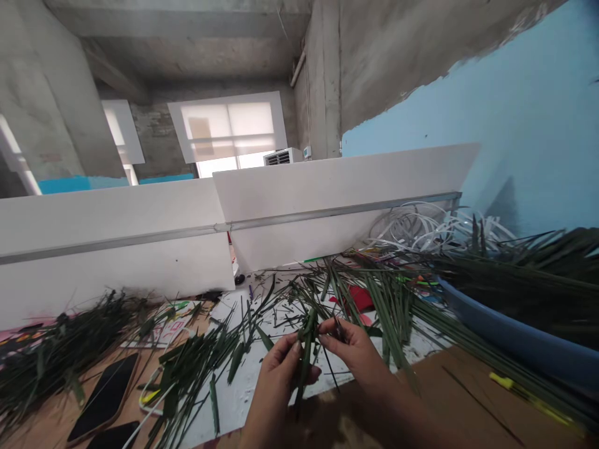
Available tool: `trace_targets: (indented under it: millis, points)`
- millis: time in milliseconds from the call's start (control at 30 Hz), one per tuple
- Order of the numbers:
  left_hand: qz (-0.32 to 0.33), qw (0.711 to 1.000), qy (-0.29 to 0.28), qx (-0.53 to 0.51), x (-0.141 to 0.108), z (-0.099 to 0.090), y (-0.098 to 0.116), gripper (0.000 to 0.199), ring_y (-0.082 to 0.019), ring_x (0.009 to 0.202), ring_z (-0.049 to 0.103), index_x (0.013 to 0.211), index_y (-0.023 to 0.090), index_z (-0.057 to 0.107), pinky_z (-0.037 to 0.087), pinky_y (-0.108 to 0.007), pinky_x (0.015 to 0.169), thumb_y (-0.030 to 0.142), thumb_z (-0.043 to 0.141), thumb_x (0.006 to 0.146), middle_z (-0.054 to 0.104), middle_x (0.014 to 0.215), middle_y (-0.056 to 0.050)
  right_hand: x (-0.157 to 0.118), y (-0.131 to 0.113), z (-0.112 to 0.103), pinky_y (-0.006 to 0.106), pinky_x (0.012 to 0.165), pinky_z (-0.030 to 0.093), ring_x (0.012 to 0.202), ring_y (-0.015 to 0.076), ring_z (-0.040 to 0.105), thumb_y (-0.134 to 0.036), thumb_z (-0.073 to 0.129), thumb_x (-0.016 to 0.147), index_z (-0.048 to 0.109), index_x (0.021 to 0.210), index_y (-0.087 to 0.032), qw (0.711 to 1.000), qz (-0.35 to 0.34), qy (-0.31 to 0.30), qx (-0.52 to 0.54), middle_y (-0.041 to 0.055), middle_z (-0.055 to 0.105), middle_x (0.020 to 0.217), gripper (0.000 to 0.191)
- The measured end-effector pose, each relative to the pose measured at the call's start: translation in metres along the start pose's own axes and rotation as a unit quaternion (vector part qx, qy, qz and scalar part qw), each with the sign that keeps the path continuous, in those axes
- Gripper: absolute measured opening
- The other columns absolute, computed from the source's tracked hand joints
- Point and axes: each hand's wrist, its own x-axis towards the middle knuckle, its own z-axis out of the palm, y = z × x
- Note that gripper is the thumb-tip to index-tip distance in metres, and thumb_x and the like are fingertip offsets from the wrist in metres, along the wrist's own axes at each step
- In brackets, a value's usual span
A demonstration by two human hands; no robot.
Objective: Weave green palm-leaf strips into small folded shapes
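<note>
Between my two hands is a bundle of folded green leaf strips [307, 337], with loose ends hanging down. My left hand [283, 368] pinches it from the left, thumb against the strips. From the right, my right hand [349, 346] has thumb and forefinger pressed together at the bundle's edge. A dark slender thing sticks up between the right hand's fingers, too small to make out. Cut leaf scraps lie on the white sheet [234, 399] below and around the hands.
Leaf piles lie left [79, 343] and right. A blue basin [515, 330] full of long leaves stands at right, a yellow cutter [528, 396] before it. A phone [105, 396] and white cable lie at left. White panels [346, 187] border the back.
</note>
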Motion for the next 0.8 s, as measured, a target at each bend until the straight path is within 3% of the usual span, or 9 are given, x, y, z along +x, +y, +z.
trace_targets:
  millis: [133, 367, 633, 800]
  points:
    - [0.000, 0.999, -0.030, 0.020, 0.006, -0.008, -0.005, 0.050, -0.018, 0.073, 0.066, 0.094, 0.019, 0.077, 0.052, -0.030, 0.072, 0.053, 0.088, 0.059, 0.070, 0.082, -0.002, 0.000, -0.002, -0.001, 0.033, 0.075, 0.040, 0.078, 0.0220, 0.056, -0.053, 0.081, 0.074, 0.072, 0.082, -0.019, 1.000, -0.001, -0.001, -0.020, 0.0020, 0.067, 0.078, 0.037]
    - [0.052, 0.994, -0.075, 0.063, 0.026, -0.027, -0.017, 0.046, -0.016, 0.071, 0.058, 0.091, 0.019, 0.080, 0.045, -0.025, 0.066, 0.050, 0.090, 0.058, 0.071, 0.078, -0.004, 0.000, -0.002, 0.001, 0.031, 0.070, 0.039, 0.071, 0.0184, 0.052, -0.052, 0.083, 0.071, 0.069, 0.077, -0.017, 1.000, -0.002, -0.004, -0.012, -0.0001, 0.062, 0.071, 0.038]
    - [0.042, 0.995, -0.079, 0.038, 0.015, -0.013, -0.010, 0.052, -0.014, 0.063, 0.055, 0.092, 0.017, 0.078, 0.046, -0.026, 0.062, 0.049, 0.092, 0.053, 0.064, 0.067, -0.001, -0.005, -0.005, 0.006, 0.031, 0.073, 0.044, 0.075, 0.0191, 0.056, -0.048, 0.084, 0.073, 0.068, 0.078, -0.018, 1.000, 0.005, -0.015, 0.026, 0.0003, 0.064, 0.074, 0.034]
    - [0.029, 0.988, -0.102, 0.112, 0.006, -0.005, -0.002, 0.040, -0.014, 0.062, 0.053, 0.080, 0.014, 0.076, 0.043, -0.026, 0.061, 0.049, 0.084, 0.064, 0.062, 0.066, -0.002, -0.007, -0.008, 0.007, 0.033, 0.075, 0.047, 0.077, 0.0209, 0.060, -0.047, 0.082, 0.075, 0.067, 0.079, -0.018, 1.000, 0.001, -0.016, 0.023, 0.0017, 0.067, 0.076, 0.034]
